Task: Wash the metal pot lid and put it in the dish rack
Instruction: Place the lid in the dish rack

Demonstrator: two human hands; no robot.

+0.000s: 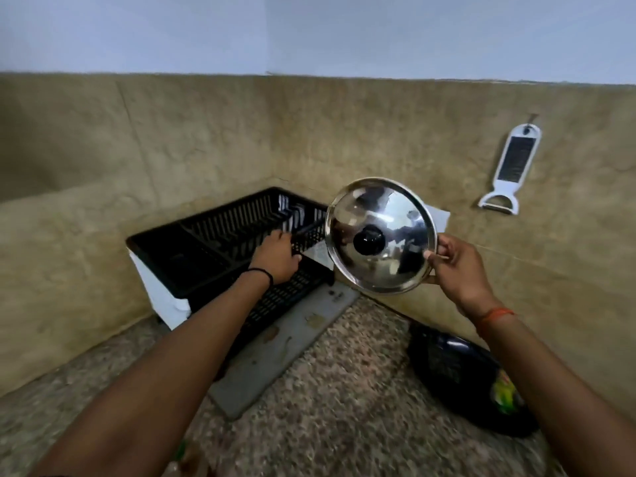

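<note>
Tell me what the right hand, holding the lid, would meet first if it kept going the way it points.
The right hand points up and left, with the metal pot lid ahead of it. Going on, the lid would probably meet the near right edge of the black dish rack first; depth is uncertain.

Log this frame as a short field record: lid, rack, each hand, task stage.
lid: metal pot lid held in the air, tilted, black knob toward camera
rack: black dish rack in the counter corner
right hand: right hand pinches the lid's rim
left hand: left hand on the rack's edge; grip unclear
stage: lid not yet in rack
</note>
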